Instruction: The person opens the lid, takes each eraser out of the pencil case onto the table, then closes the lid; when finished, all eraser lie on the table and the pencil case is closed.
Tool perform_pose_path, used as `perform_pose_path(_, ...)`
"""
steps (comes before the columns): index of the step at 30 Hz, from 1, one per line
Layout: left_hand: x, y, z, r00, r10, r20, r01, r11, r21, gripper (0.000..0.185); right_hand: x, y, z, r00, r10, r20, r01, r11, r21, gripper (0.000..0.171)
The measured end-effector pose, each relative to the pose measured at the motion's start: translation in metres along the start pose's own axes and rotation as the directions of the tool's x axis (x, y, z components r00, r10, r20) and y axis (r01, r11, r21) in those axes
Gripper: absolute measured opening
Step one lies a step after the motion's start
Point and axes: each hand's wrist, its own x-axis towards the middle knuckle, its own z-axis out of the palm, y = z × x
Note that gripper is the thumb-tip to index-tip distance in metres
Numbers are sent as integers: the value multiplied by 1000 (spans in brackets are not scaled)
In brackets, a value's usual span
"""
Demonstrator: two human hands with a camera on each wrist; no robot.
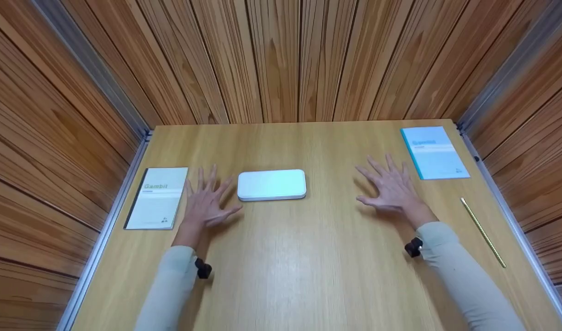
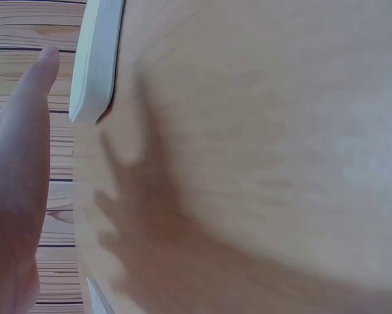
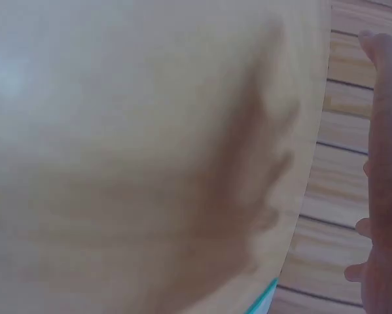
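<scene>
My left hand (image 1: 207, 202) hovers spread and empty just left of the white case (image 1: 272, 185) at mid-bench (image 1: 281, 276); my right hand (image 1: 391, 188) hovers likewise, well apart. The case looks light, rigid and slick; I'd pinch its long edges.
</scene>
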Motion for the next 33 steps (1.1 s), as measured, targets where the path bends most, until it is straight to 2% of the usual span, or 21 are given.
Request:
perform_pose_path(6, 12, 6, 8, 998, -14, -57, 5, 988, -156, 103, 17, -20, 4, 999, -33, 9, 33, 999, 38, 101)
perform_pose_path(10, 18, 10, 14, 995, -30, -99, 2, 961, -275, 110, 26, -34, 7, 999, -34, 28, 31, 996, 87, 101)
perform_pose_path(14, 24, 13, 18, 993, -42, -112, 0, 935, -354, 115, 34, -47, 9, 998, -58, 11, 56, 991, 124, 100)
perform_pose_path(25, 42, 23, 34, 992, -60, -113, -3, 873, -488, 124, 55, -74, 16, 991, -131, -39, 136, 972, 190, 98)
perform_pose_path(33, 48, 28, 47, 989, -119, -92, 49, 829, -557, 123, 66, -91, 20, 985, -166, -54, 174, 945, 276, 98)
